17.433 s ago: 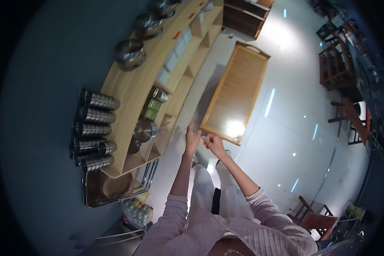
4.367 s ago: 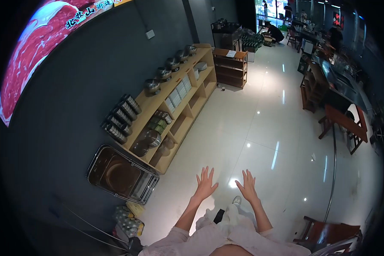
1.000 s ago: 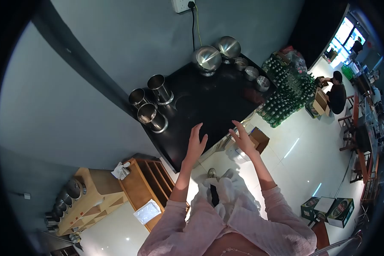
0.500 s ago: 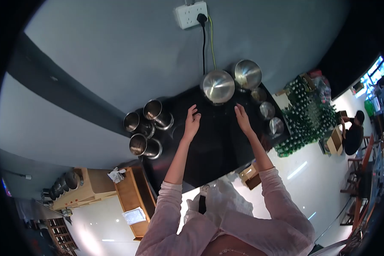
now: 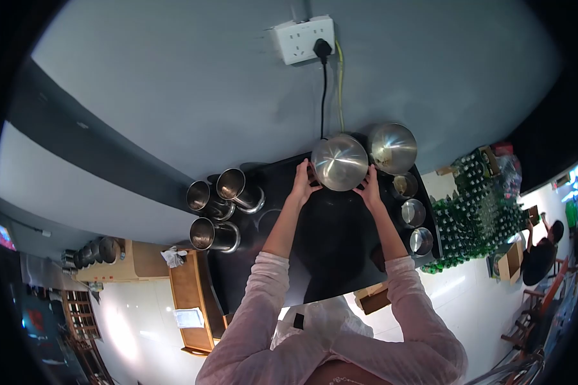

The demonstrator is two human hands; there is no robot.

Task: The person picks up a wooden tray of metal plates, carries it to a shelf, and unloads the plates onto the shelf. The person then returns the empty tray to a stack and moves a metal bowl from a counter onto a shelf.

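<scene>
Though earlier short of the steel bowl (image 5: 340, 162), now flanking it with left hand (image 5: 304, 185) and right hand (image 5: 370, 190) in wide grip; apparently past reaching, cannot tell if holding.

The bowl (image 5: 340, 162) between the fingers (image 5: 304, 169) is silver, with pale streaks fanning across it; the second bowl (image 5: 393, 147), just right of the fingers, is silver with a brownish patch. Below them the worktop (image 5: 340, 256) is black. Left of them the tall cups (image 5: 231, 185) are silver with brownish insides. Beyond them are a blue-grey wall (image 5: 173, 96), a white socket (image 5: 295, 38), a black cable (image 5: 324, 96) and a yellow-green cable (image 5: 341, 90). Well right of them, the bottles (image 5: 478, 205) are green.
</scene>
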